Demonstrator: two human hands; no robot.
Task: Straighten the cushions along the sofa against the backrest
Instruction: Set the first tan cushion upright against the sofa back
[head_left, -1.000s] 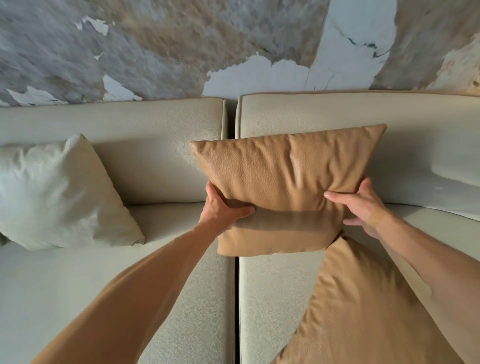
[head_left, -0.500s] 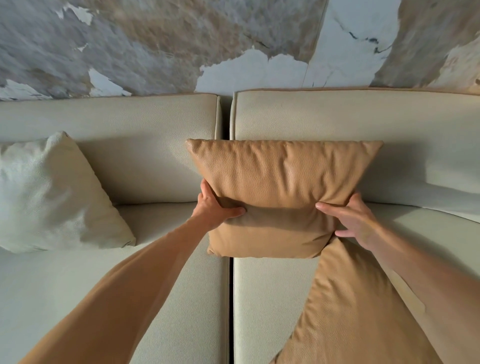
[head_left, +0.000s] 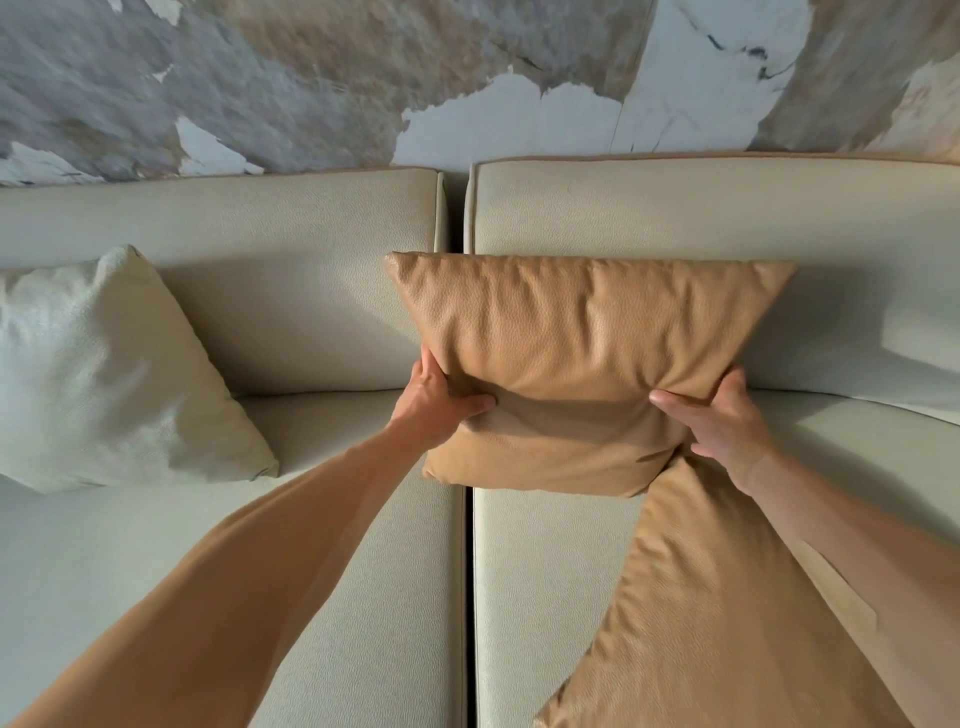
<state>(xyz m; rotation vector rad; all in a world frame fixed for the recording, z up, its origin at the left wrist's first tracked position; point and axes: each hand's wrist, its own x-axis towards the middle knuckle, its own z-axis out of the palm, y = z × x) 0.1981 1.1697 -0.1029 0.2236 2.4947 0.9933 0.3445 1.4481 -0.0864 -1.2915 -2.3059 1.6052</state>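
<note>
A cream sofa (head_left: 363, 597) carried three cushions: two tan, one cream (head_left: 104, 374). The left hand (head_left: 434, 397) and right hand (head_left: 719, 423) gripped the upright tan cushion (head_left: 582, 332); the flat tan cushion (head_left: 717, 623) lay below.

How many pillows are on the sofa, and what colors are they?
Tan pillows: 2, the held one and the flat one
Cream pillows: 1
Total: 3
</note>
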